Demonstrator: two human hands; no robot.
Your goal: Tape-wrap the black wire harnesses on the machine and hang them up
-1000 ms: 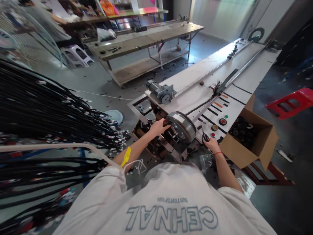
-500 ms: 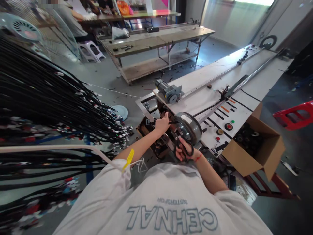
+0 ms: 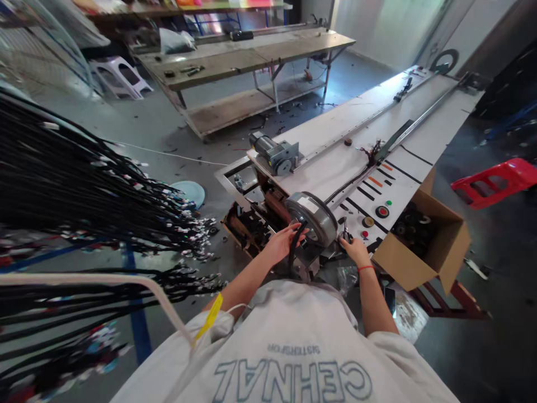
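black cable point(image 3: 292, 246) is pinched in the left hand point(image 3: 282, 245) just below the grey drum point(image 3: 312, 215), kept taut; right hand point(image 3: 352, 249), closed on scissors point(image 3: 345, 234) (prob. handles), rests beside drum.

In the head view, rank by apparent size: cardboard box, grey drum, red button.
1. cardboard box
2. grey drum, nearer the camera, so the true gap is unsure
3. red button, smallest

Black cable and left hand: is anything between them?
Nothing visible is. The left hand already has its fingers around the black cable beside the drum. The right hand rests at the scissors on the table.
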